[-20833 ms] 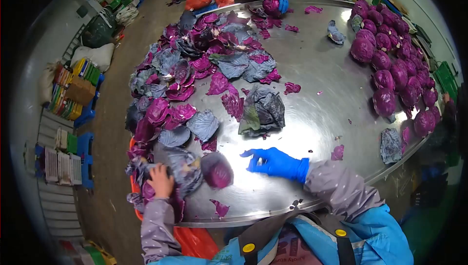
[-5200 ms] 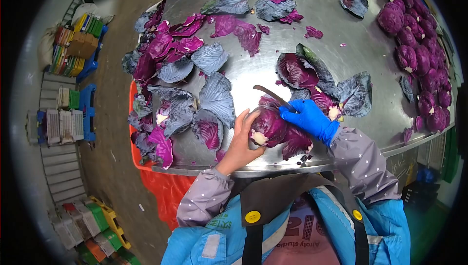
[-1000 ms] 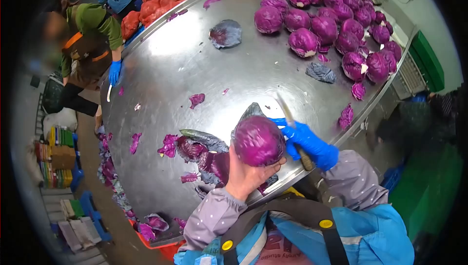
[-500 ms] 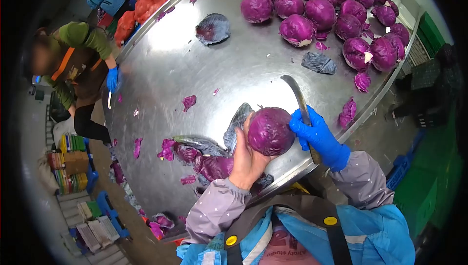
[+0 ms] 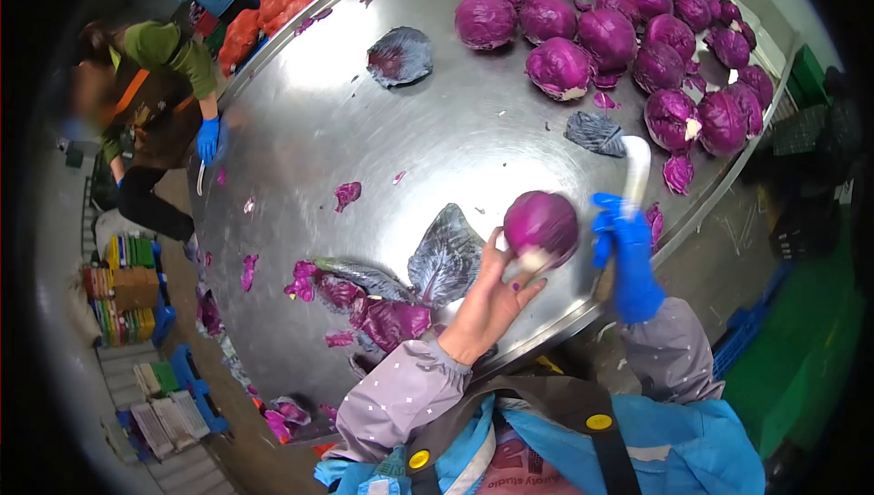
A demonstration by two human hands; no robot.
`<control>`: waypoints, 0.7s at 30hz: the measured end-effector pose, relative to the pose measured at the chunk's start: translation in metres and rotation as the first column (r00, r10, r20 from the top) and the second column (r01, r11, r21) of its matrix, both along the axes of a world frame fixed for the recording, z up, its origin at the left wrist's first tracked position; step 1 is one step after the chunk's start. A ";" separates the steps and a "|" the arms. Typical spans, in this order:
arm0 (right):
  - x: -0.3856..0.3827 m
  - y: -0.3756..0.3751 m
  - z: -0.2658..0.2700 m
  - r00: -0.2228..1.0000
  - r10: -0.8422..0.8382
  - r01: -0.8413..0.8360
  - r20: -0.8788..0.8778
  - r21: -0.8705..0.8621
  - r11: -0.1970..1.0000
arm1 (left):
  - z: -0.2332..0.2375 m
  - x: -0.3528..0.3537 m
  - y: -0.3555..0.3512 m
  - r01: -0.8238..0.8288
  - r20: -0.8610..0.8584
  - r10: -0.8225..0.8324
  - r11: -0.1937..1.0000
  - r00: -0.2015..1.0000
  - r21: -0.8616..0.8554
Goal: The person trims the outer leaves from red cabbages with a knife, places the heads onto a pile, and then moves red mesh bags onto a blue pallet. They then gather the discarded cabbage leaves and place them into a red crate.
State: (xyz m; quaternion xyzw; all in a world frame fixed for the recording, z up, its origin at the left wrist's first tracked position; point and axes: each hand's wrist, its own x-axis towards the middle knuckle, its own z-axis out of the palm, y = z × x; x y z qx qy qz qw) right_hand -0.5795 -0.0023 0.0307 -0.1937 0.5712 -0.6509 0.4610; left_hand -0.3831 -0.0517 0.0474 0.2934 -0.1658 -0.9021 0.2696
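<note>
My bare left hand (image 5: 496,308) has its fingers spread against the lower left side of a red cabbage (image 5: 543,227). The cabbage is slightly blurred, its pale cut stem end turned down toward my fingers. Gloved in blue, my right hand (image 5: 628,258) is closed around a knife (image 5: 637,172) with a curved blade. The blade points up and away from me, smeared by motion, to the right of the cabbage. Just left of the cabbage, a large dark outer leaf (image 5: 446,257) lies flat on the metal table (image 5: 300,149).
Many red cabbages (image 5: 607,38) are gathered at the far right. Loose leaves (image 5: 391,322) lie left of my hand, with another dark leaf (image 5: 399,56) farther off. A co-worker (image 5: 159,95) stands at the left edge holding a knife. Red mesh sacks (image 5: 278,5) lie beyond the table.
The cabbage has moved up and right and turned, showing its stem end. My right hand has moved right, swinging the blade away. A dark leaf now lies spread beside my left hand.
</note>
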 end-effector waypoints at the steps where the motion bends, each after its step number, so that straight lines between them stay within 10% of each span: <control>1: -0.009 0.007 0.003 0.994 -0.111 0.112 0.021 -0.096 0.989 | -0.013 -0.002 0.004 0.051 -0.042 -0.052 0.998 0.998 -0.035; 3: -0.037 0.010 0.001 0.982 -0.170 0.164 -0.086 -0.075 0.984 | -0.029 -0.009 0.009 0.314 0.148 -0.277 0.857 0.949 -0.409; 5: -0.044 0.010 0.002 0.989 -0.122 0.117 -0.087 -0.068 0.991 | -0.031 -0.019 0.011 0.553 0.550 -0.124 0.363 0.826 -0.750; 9: -0.034 -0.002 -0.005 0.950 0.202 -0.146 -0.240 0.234 0.961 | -0.061 0.012 0.013 0.962 0.791 0.554 -0.089 0.262 -0.256; 11: -0.036 0.000 -0.038 0.779 0.366 -0.224 -0.510 0.318 0.921 | -0.073 0.055 0.007 0.973 0.711 0.694 0.068 0.112 -0.220; 14: -0.053 -0.003 -0.087 0.101 0.284 -0.244 -0.954 0.253 0.936 | -0.086 0.123 0.030 0.947 0.579 0.813 0.224 -0.052 -0.230; 17: -0.041 -0.020 -0.093 0.308 0.370 -0.327 -0.877 0.268 0.906 | -0.099 0.207 0.056 0.925 0.495 0.861 0.277 -0.118 -0.262; 21: 0.020 -0.045 -0.068 0.300 0.432 -0.470 -0.850 0.262 0.843 | -0.097 0.324 0.079 0.627 0.517 0.561 0.777 -0.646 -0.060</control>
